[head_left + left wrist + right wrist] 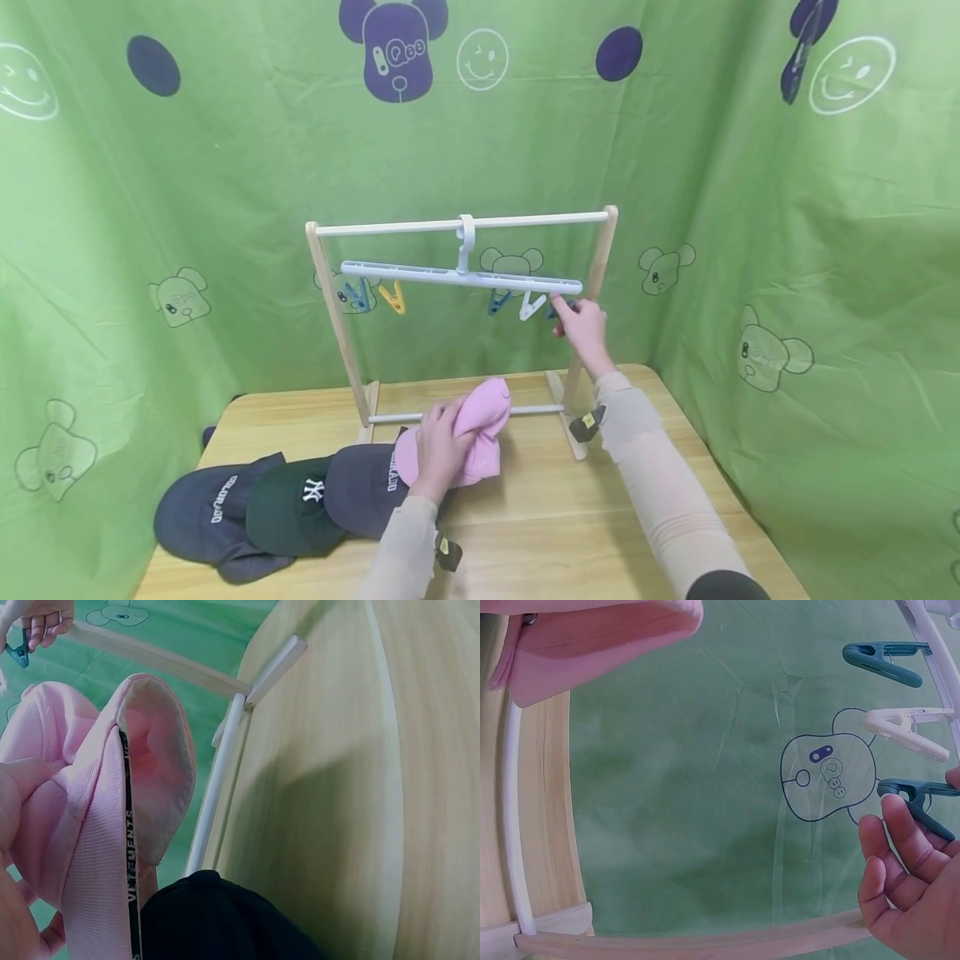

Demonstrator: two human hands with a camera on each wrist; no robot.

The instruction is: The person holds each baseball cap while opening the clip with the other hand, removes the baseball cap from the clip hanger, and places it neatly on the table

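Note:
My left hand (441,446) grips a folded pink cap (487,417) above the front of the rack; its black lettered band (129,847) shows in the left wrist view. A pale blue hanger (420,273) hangs from the rack's top bar and tilts down to the right. At its right end my right hand (583,329) pinches a dark teal clip (911,791), which is still on the hanger. Beside that clip hang a white clip (907,731) and another teal clip (885,664). Farther left are a yellow clip (393,297) and blue clips (360,296).
Several dark caps overlap in a row at the left front: a navy one (191,508), a dark green one (288,508) and another navy one (360,487). The wooden rack (333,325) stands at the back of the table (540,533), before a green curtain (225,167).

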